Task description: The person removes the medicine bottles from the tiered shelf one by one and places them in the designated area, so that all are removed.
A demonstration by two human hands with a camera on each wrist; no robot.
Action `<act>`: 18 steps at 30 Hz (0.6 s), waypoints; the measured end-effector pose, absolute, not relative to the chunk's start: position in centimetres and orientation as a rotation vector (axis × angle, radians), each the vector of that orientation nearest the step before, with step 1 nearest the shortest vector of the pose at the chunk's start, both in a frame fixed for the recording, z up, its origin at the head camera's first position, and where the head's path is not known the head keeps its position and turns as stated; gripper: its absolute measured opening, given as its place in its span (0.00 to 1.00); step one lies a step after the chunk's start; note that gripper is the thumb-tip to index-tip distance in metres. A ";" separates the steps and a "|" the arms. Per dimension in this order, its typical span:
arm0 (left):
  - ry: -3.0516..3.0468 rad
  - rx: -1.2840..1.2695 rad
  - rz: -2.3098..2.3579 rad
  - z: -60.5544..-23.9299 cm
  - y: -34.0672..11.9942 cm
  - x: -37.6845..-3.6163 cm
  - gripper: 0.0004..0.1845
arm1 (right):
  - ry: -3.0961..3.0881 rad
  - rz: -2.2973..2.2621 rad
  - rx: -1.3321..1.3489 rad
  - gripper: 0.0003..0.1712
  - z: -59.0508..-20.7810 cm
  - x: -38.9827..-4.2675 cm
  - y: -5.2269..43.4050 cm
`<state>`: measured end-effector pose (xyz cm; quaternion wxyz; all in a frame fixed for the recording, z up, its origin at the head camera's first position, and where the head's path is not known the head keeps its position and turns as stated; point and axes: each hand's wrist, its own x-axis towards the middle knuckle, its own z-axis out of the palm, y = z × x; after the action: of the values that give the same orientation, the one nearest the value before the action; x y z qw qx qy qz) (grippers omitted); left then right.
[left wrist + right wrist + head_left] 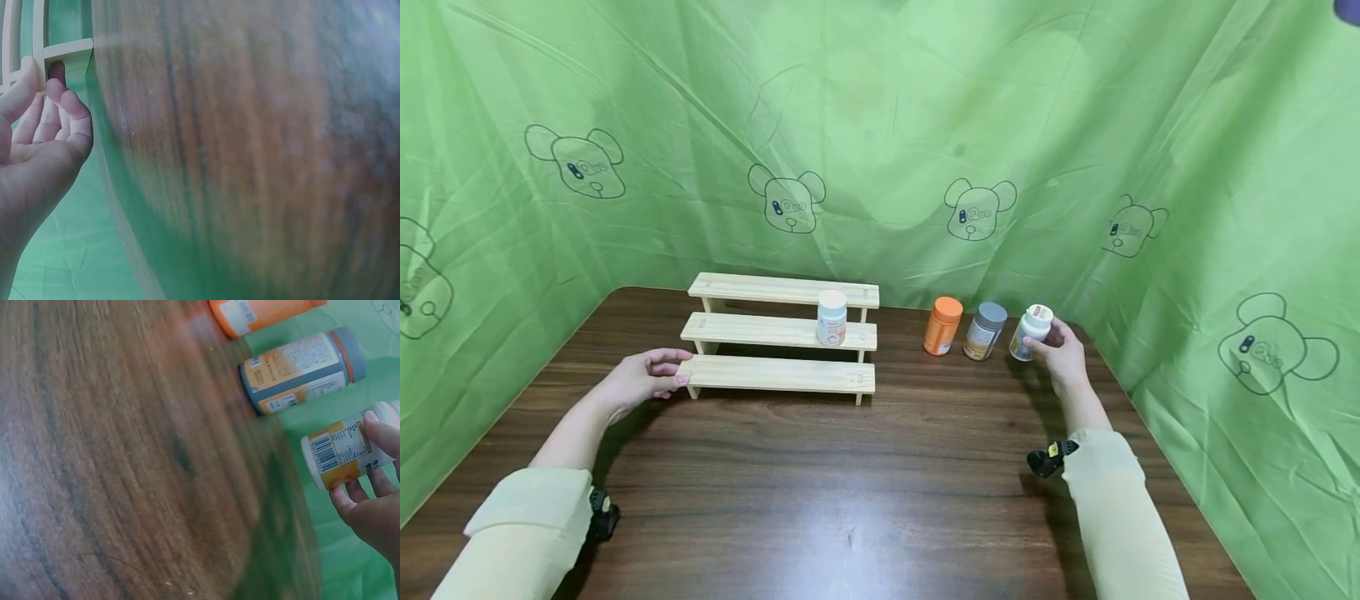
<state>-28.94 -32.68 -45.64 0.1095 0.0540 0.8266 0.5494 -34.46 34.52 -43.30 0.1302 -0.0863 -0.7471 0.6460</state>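
A three-step wooden display rack [775, 373] stands on the brown table. My left hand [643, 379] pinches the left end of its lowest step, thumb and fingers on either side of the board in the left wrist view. At the right, my right hand [1063, 354] grips a white supplement bottle [340, 453] with an orange-and-white label, thumb on one side and fingers on the other. Whether its base touches the table is hard to tell. Another white bottle [832, 318] is upright on the middle step, toward its right end.
Left of the gripped bottle stand a grey-capped bottle [985, 332] and an orange bottle [942, 327], both upright. A green curtain [880, 125] with bear-head drawings hangs behind and along both sides of the table [850, 500].
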 end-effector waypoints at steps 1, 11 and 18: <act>2.431 0.158 1.615 -45.6 -32.7 -28.9 0.33 | -2.170 1.874 -0.259 0.41 -43.5 -34.5 34.5; 2.421 0.169 1.626 -45.6 -32.8 -28.9 0.33 | -2.209 1.840 -0.323 0.41 -44.5 -35.2 34.6; 2.423 0.167 1.625 -45.6 -32.8 -28.8 0.33 | -2.201 1.950 -0.361 0.42 -44.8 -35.4 34.9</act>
<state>-28.76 -32.76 -45.58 0.1092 0.0569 0.8242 0.5528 -35.39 34.93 -44.82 0.0893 -0.1213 -0.7399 0.6556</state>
